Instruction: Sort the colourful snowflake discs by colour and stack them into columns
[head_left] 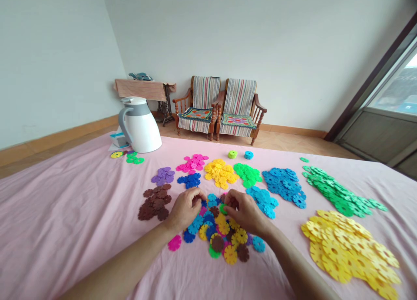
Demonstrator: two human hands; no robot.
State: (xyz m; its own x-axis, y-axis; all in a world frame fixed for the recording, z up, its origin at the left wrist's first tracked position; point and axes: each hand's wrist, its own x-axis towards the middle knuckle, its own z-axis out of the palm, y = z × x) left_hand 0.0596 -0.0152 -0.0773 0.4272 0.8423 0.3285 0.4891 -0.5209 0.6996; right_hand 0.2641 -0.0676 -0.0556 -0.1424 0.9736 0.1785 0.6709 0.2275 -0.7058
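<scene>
— Mixed plastic snowflake discs (216, 235) lie in a loose heap right under my hands, on the near side of the sorted piles. Do you see them on your end?

— I do. What are your hands doing?

— My left hand (185, 209) is curled down on the heap, its fingers closed over something dark, but I can't tell which disc from here. My right hand (246, 212) pinches a bright green disc (223, 209) in its fingertips, at the heap's far edge.

— And around the heap?

— A lone pink disc (174, 242) lies just left of it. Farther out sit single-colour piles: a brown pile (154, 203), a purple pile (163, 176), a pink pile (192, 163), a dark blue pile (189, 180), a yellow pile (220, 173) and a green pile (247, 175). A light blue pile (262, 201) sits just beside my right hand.

— Anything bigger?

— To the right, yes: a wide blue pile (283, 187), a long green pile (340, 191) and a large pale yellow pile (345, 248), all on a pink sheet (65, 217). Past them I see a white jug (140, 126) and two wooden armchairs (220, 109) against the wall.
</scene>
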